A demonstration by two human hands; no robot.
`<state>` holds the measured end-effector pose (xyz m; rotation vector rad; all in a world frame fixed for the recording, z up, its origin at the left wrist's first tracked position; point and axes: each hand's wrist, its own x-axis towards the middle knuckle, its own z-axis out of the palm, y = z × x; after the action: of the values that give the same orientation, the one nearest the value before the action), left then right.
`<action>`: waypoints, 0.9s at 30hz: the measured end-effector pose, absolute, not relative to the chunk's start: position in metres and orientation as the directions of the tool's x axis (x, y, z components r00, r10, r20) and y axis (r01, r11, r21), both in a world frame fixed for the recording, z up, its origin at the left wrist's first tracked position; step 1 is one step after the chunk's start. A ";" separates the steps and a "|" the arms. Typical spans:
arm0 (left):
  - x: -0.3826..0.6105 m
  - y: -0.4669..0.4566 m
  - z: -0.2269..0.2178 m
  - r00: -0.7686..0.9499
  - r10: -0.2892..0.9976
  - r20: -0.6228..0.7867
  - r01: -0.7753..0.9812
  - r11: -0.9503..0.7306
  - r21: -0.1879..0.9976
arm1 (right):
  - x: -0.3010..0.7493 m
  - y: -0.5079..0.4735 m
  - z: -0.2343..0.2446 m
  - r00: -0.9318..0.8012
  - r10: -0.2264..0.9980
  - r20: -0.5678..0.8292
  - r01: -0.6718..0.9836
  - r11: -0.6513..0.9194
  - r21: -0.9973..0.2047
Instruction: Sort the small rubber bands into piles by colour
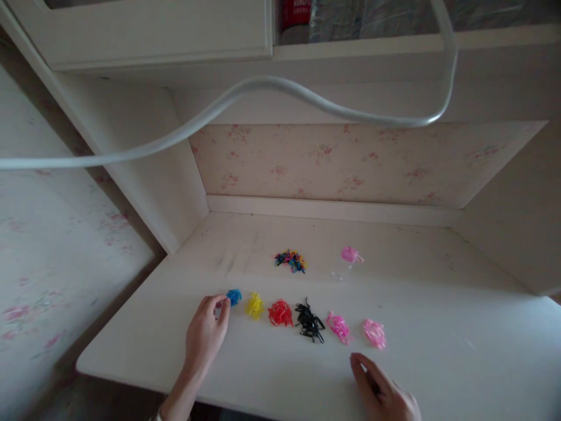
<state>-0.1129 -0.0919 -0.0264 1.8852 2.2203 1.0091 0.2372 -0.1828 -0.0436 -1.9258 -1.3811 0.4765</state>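
Observation:
My left hand (208,327) is at the left end of a row of small piles of rubber bands, its thumb and forefinger pinched against the edge of the blue pile (234,297). Whatever is between those fingertips is too small to make out. Rightward in the row lie yellow bands (255,306), red bands (280,313), black bands (310,321), bright pink bands (339,327) and pale pink bands (374,333). My right hand (383,389) is below the two pink piles, apart from them, with thumb and forefinger closed together; anything inside is hidden.
Behind the row sits a mixed-colour pile of bands (291,261). To its right is a small clear container with a pink top (349,254). A white cable (272,83) crosses the upper view below a cabinet (162,35). The white desk (429,374) has side panels.

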 end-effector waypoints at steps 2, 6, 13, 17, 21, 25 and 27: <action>-0.113 -0.092 -0.025 -0.253 0.902 0.350 0.854 0.039 0.518 | 0.236 -0.182 -0.041 0.386 0.920 0.064 0.619 -0.207 -0.757; -0.114 -0.091 -0.025 -0.283 0.901 0.328 0.819 0.048 0.572 | 0.242 -0.175 -0.033 0.380 0.922 -0.079 0.422 -0.248 -0.872; -0.119 -0.090 -0.027 -0.407 0.884 0.229 0.641 0.098 0.761 | 0.213 -0.134 0.024 0.107 0.994 0.001 0.573 -0.061 -0.817; -0.120 -0.090 -0.026 -0.413 0.886 0.212 0.607 0.094 0.789 | 0.187 -0.089 0.042 -0.011 1.000 0.000 0.811 0.009 -0.586; -0.122 -0.089 -0.027 -0.393 0.897 0.203 0.600 0.084 0.795 | 0.168 -0.043 0.031 -0.028 0.998 -0.061 0.905 0.000 -0.425; -0.123 -0.087 -0.028 -0.381 0.906 0.186 0.594 0.085 0.800 | 0.153 -0.010 0.018 0.014 0.996 -0.094 0.946 -0.044 -0.322; -0.123 -0.086 -0.029 -0.380 0.906 0.186 0.590 0.083 0.803 | 0.147 -0.001 0.014 0.028 0.995 -0.096 0.960 -0.054 -0.276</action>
<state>-0.1230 -0.0865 -0.0292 1.4804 2.0076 1.2045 0.1465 -0.0013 0.0135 -2.1513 -2.0633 0.3962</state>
